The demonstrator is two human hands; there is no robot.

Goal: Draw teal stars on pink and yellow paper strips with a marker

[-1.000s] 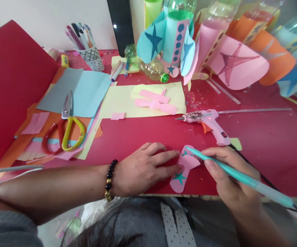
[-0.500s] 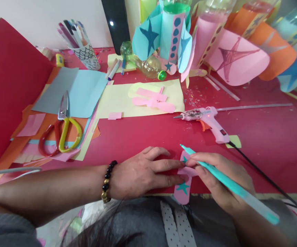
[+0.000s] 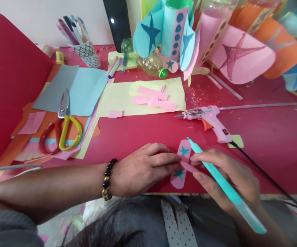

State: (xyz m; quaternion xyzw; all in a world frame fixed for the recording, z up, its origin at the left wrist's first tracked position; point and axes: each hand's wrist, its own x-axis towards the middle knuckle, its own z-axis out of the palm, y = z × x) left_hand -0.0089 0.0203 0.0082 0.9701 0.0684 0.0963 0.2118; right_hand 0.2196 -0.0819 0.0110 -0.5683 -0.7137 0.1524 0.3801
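Observation:
A pink paper cutout with a teal star on each rounded end lies near the table's front edge, its narrow side flap pointing right. My left hand, wearing a beaded bracelet, has its fingertips closed on the cutout's middle. A teal marker slants across my right hand, tip up and forward beside the upper star. The thumb and a finger of that hand also come close to the side flap; whether they touch it, I cannot tell.
A pink glue gun with a black cord lies ahead on the right. Red-and-yellow-handled scissors rest on coloured paper at left. Cream paper bears pink cutouts. Behind stand a marker cup, a plastic bottle and paper-finned bottles.
The pink cutout has moved up, away from the table edge, and tilted slightly, showing its upper star fully. The marker's tip has shifted right and up with my right hand.

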